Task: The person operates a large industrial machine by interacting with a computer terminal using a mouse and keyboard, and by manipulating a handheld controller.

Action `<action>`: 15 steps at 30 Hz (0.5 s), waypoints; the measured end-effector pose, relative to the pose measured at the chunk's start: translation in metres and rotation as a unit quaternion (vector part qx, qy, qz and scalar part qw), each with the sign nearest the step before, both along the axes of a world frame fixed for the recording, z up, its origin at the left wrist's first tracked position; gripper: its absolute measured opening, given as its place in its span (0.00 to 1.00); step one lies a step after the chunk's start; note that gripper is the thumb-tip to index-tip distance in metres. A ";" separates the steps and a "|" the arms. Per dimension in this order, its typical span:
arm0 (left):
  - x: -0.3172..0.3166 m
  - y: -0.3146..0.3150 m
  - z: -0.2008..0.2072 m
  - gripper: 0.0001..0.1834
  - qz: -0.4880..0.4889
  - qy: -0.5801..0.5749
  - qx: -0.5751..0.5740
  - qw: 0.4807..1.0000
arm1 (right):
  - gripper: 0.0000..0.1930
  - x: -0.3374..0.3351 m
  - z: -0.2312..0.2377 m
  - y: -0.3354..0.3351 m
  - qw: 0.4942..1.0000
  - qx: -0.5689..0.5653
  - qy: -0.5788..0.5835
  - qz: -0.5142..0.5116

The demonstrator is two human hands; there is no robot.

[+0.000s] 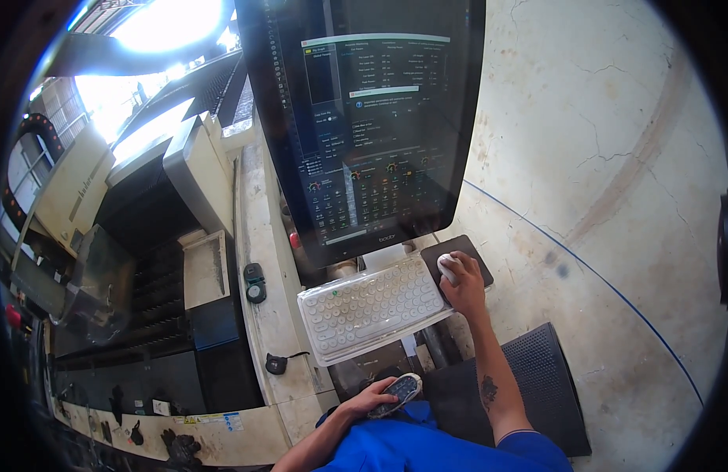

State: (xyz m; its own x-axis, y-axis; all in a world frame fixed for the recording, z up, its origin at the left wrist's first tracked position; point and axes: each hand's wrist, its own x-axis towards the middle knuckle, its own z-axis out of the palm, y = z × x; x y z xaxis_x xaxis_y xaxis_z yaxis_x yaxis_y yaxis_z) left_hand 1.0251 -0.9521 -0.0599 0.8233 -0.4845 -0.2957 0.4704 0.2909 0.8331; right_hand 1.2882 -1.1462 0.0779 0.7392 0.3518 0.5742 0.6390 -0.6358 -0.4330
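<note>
My right hand [465, 288] rests over a white computer mouse [449, 269] on a dark mouse pad [475, 262], fingers curved round it. Low in front of my body, my left hand [372, 397] is closed round a handheld remote control [401, 389] with a dark keypad and a pale rim. Between the hands and farther off lies a white keyboard [372, 303] with round keys, under what looks like a clear cover. Above it stands a tall dark monitor [372, 134], showing a control screen with a small dialog box open over other panels.
To the left is a large machine with a pale housing [199, 173] and a dark slatted bed [143, 271]. Along its ledge sit a green-and-black device [254, 283] and a black tape measure [276, 363]. A blue cable [584, 263] crosses the concrete floor at right, near a black mat [541, 377].
</note>
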 end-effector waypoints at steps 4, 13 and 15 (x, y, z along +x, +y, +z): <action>0.000 -0.001 0.000 0.29 0.002 0.016 -0.026 1.000 | 0.18 -0.001 0.002 0.002 1.000 0.009 0.015 -0.002; 0.000 -0.001 0.001 0.29 0.004 0.014 -0.031 0.999 | 0.18 -0.001 0.000 0.002 1.000 -0.004 0.017 -0.006; 0.000 -0.001 0.002 0.29 0.005 0.019 -0.040 0.999 | 0.18 0.000 0.000 0.001 1.000 -0.003 0.018 -0.004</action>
